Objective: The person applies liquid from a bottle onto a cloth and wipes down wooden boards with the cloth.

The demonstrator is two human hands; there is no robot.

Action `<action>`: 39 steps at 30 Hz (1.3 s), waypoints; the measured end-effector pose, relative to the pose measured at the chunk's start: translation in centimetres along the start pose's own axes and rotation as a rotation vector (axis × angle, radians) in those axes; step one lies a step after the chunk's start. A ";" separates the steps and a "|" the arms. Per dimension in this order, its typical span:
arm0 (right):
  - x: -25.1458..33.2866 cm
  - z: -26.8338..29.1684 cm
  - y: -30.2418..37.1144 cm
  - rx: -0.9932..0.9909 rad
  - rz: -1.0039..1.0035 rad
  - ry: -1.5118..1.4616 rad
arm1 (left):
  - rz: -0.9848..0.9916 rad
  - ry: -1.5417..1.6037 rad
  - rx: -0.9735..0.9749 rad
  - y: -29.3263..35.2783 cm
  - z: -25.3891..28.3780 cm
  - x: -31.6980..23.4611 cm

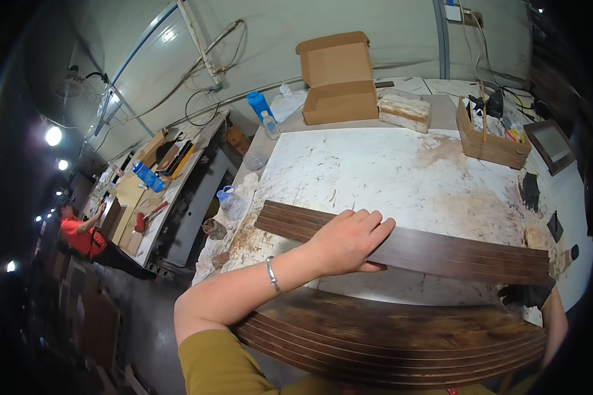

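My bare left hand point(349, 243), with a metal bracelet at the wrist, is closed around the middle of a long dark brown wooden board point(464, 255). Its fingers lie over the far edge and the thumb shows at the near edge. The board has grooved lines and slants down to the right over the worktable. Under its right end is my right hand point(528, 294) in a black glove, its fingers mostly hidden or too dark to make out. Closest to me lies a stack of similar brown boards point(389, 329) with pale lines along the near edges.
A stained white worktable point(369, 164) bears an open cardboard box point(339, 99), a whitish block point(405, 112), a carton of odds and ends point(494, 141) and a frame point(552, 146). Bottles point(259, 105) stand along its left side. A person in red point(85, 234) works at another bench far left.
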State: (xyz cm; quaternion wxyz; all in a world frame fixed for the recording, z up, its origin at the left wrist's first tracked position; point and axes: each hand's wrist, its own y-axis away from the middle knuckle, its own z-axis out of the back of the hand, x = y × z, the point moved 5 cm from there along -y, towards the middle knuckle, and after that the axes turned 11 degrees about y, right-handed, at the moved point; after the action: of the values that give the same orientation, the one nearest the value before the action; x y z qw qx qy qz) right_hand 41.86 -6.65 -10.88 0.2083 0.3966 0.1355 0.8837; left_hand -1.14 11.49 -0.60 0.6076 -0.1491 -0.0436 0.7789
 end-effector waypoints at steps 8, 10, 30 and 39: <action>-3.2 0.3 -1.3 0.040 -0.053 0.114 | -0.005 -0.056 0.121 3.2 -1.3 -2.9; -4.7 0.8 -1.8 0.045 -0.075 0.155 | -0.024 -0.041 0.094 3.4 -1.4 -2.9; 7.1 2.7 -3.1 -0.176 0.289 -0.755 | 0.176 0.005 -0.012 -3.1 -0.3 4.0; -0.9 4.8 -3.4 -0.580 0.338 0.110 | 0.183 -0.002 0.023 -6.4 -0.8 6.7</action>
State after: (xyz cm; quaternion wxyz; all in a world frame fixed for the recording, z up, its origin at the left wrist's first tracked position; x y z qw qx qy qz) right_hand 46.89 -3.74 -9.74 0.1552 0.2892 -0.1783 0.9276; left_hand 3.57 19.46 -0.96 0.5357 -0.1445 -0.0215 0.8317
